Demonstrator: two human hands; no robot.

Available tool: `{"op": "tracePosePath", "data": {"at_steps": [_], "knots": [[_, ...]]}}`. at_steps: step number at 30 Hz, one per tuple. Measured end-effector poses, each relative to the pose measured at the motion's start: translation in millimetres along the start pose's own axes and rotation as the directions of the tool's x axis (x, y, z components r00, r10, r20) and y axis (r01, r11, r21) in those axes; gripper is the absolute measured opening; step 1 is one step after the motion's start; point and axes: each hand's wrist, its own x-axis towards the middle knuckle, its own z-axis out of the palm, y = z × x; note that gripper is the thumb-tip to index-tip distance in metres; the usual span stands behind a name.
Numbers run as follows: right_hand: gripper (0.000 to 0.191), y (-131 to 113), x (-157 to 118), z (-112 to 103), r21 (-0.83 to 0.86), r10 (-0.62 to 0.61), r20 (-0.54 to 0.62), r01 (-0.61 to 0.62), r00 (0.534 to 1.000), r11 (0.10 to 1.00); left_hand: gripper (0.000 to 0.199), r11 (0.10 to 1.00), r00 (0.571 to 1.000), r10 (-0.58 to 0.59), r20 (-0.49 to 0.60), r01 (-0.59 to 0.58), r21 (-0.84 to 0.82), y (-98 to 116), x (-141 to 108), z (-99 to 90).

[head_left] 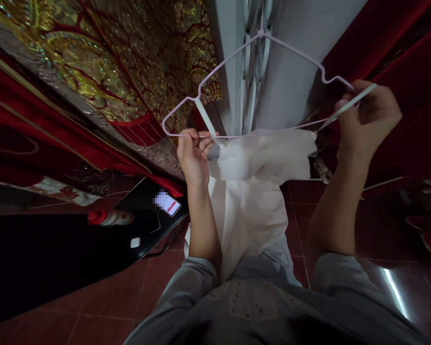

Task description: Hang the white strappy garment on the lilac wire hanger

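Note:
A pale pink clothes hanger point(230, 60) is held up in front of me, its hook toward the top. My left hand point(196, 158) is closed around the left part of its lower bar. Below hangs a white sleeveless garment point(251, 196) with thin straps. Its left strap point(205, 115) runs up to the hanger's left notch. At the hanger's right end, my right hand point(371, 117) is closed, with the right strap point(345, 108) drawn tight across its fingers. That hand hides the tip of the hanger.
Gold-sequined red costumes point(140, 62) hang at the left, red cloth point(409, 76) at the right. Behind the hanger stands a grey panel point(290, 96) with metal fittings. A black table point(57, 258) at lower left bears a lit phone point(171, 206), a red-capped bottle point(109, 217) and a small white case point(135, 242).

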Motion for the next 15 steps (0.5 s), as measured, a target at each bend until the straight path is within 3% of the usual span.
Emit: {"op": "tracePosePath", "data": {"at_steps": [2, 5, 7, 10, 11, 12, 14, 15], "knots": [[0.021, -18.0, 14.9, 6.0, -0.047, -0.03, 0.125, 0.036, 0.992, 0.998, 0.053, 1.0, 1.0, -0.009, -0.008, 0.01, 0.025, -0.2, -1.1, 0.6], [0.021, -43.7, 29.8, 16.7, -0.148, -0.148, 0.224, 0.184, 0.963, 0.972, 0.052, 0.999, 1.0, -0.021, -0.016, 0.022, 0.027, 0.0, -3.4, 2.2], [0.017, -52.9, 31.1, 23.7, -0.203, -0.272, 0.169, 0.303, 0.947, 0.931, 0.05, 0.999, 0.999, -0.031, -0.02, 0.031, 0.02, 1.4, -5.1, 2.8], [0.013, -60.0, 9.3, 38.2, -0.119, -0.405, -0.039, 0.398, 0.914, 0.91, 0.047, 0.999, 0.999, -0.036, -0.034, 0.037, 0.028, 4.0, -7.3, 3.5], [0.015, -62.6, -4.8, 44.4, -0.053, -0.391, -0.072, 0.388, 0.918, 0.92, 0.046, 0.999, 0.999, -0.037, -0.038, 0.038, 0.034, 4.2, -7.9, 4.0], [0.015, -65.8, -21.4, 50.8, -0.013, -0.348, -0.029, 0.348, 0.937, 0.938, 0.046, 0.999, 0.999, -0.036, -0.04, 0.038, 0.038, 3.7, -8.4, 4.7], [0.02, -72.4, -57.4, 63.1, -0.06, -0.184, 0.202, 0.199, 0.962, 0.978, 0.047, 0.998, 0.998, -0.037, -0.044, 0.039, 0.045, 0.7, -10.3, 6.3], [0.027, -75.0, -74.5, 68.4, -0.09, -0.093, 0.322, 0.128, 0.942, 0.988, 0.048, 0.998, 0.998, -0.033, -0.049, 0.035, 0.049, -1.6, -12.1, 7.0]]}}
